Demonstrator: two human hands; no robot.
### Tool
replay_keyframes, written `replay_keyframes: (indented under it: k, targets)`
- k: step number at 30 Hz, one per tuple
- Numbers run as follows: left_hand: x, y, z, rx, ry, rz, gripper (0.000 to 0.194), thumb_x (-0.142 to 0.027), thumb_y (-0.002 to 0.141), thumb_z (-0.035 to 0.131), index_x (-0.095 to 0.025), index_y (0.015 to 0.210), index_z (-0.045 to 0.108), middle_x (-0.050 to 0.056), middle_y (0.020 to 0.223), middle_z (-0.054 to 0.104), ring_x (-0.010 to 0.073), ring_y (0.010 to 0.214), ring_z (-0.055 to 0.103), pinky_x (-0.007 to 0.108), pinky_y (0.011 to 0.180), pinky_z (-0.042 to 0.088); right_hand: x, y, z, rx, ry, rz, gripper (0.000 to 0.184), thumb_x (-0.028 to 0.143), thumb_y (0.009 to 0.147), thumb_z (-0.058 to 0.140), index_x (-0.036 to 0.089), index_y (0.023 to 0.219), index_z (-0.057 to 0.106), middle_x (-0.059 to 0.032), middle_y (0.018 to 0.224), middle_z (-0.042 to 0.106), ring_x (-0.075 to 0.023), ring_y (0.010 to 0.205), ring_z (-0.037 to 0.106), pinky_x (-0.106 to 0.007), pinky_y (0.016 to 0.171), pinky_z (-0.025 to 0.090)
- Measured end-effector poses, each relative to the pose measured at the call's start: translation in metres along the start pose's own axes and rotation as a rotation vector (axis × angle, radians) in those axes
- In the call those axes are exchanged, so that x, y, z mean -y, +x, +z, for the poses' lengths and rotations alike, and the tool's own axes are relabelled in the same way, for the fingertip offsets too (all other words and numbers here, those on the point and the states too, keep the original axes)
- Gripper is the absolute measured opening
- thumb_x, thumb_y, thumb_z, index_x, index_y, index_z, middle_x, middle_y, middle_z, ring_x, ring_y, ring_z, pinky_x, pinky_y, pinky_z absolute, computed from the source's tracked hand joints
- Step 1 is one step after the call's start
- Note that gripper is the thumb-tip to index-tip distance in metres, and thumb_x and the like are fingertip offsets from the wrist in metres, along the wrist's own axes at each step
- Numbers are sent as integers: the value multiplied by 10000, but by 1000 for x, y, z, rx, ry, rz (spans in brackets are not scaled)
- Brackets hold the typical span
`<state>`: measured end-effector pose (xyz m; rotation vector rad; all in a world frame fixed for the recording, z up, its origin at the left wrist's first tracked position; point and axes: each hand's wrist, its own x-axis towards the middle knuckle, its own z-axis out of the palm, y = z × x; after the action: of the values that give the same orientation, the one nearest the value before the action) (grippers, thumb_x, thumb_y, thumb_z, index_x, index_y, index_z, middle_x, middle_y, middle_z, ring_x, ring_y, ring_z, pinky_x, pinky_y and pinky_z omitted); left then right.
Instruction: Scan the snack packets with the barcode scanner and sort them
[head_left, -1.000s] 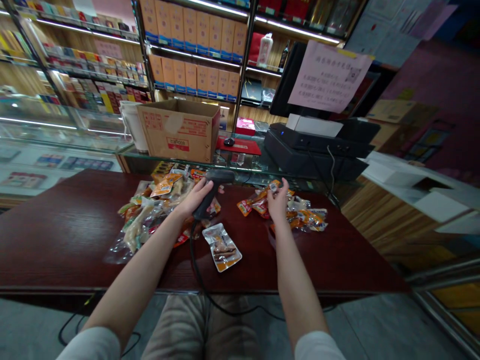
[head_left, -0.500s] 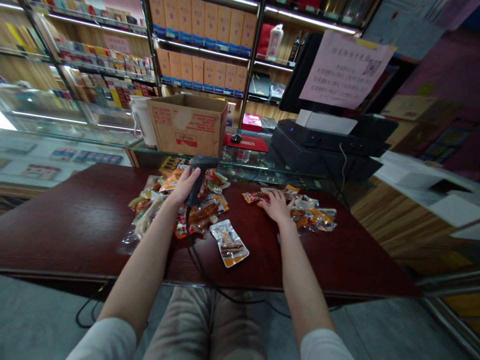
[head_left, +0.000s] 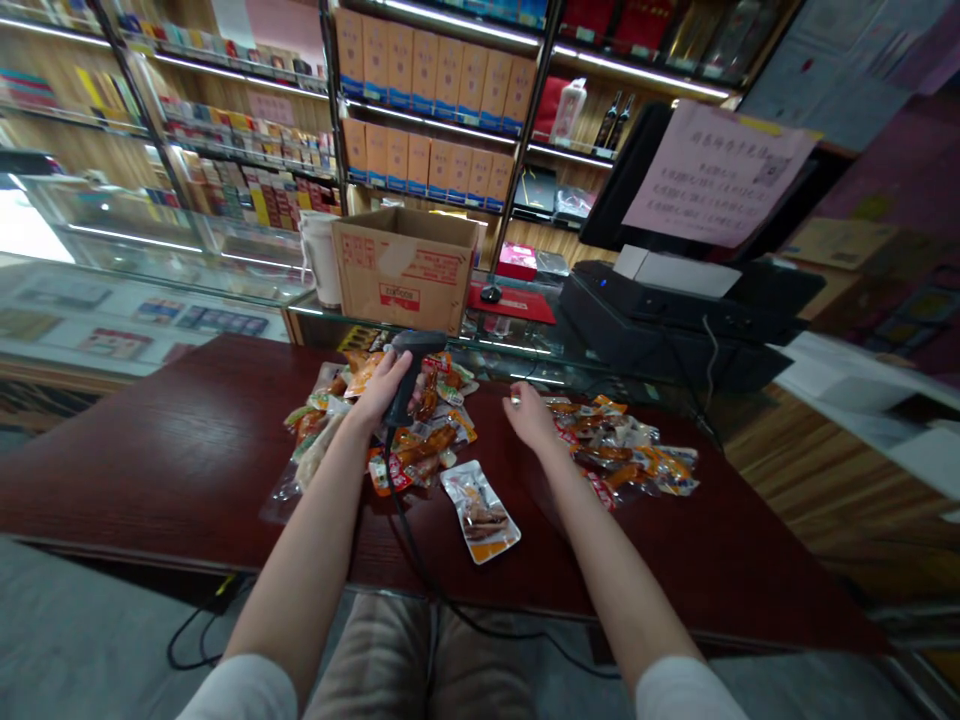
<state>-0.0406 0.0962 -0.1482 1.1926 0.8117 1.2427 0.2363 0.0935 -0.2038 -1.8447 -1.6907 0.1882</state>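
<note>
Surface [head_left: 187, 440], dark red. Packet heap [head_left: 622, 455], just right of right hand [head_left: 529, 416]; its fingers curled, contents cannot be told. Snack pouch [head_left: 480, 512], bodyward and left of those nearer fingers, long axis slanting near-right. Barcode scanner [head_left: 406, 388], gripped by left hand [head_left: 381, 388].

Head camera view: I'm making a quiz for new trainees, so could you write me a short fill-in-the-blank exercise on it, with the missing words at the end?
1. The black scanner is held in the person's ____ hand.
2. Apart from one lone packet, the packets on the table lie in ____ piles.
3. The cardboard box has its top ____, not closed.
4. The computer mouse rests on a flat sheet coloured ____.

Missing words: left; two; open; red.
</note>
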Motion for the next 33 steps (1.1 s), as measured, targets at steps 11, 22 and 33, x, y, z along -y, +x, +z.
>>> replay_keyframes:
  k: [11,22,33]
  targets:
    - [10,6,-5,35,-1,-11,521,-620,785,665,-228,1052,450,-27,617,617,131,424,562,229,374,401,64,54,71,294,785,377,270,278,580,852,155,686,637,23,530,610,-161,599,614,-287,618,490]
    - [5,-1,11,146,-36,-3,510,-564,815,659,-209,1122,459,46,936,709,108,481,595,221,378,436,12,12,4,229,1271,375,478,93,551,791,237,932,539,50,806,713,-155,693,701,-299,643,581]
    - [13,-15,47,324,118,-57,530,-563,799,681,-184,1115,490,90,1010,706,125,503,612,230,376,443,-24,-20,-30,107,1472,347,234,142,721,665,237,921,589,21,904,731,-155,824,700,-318,785,582]
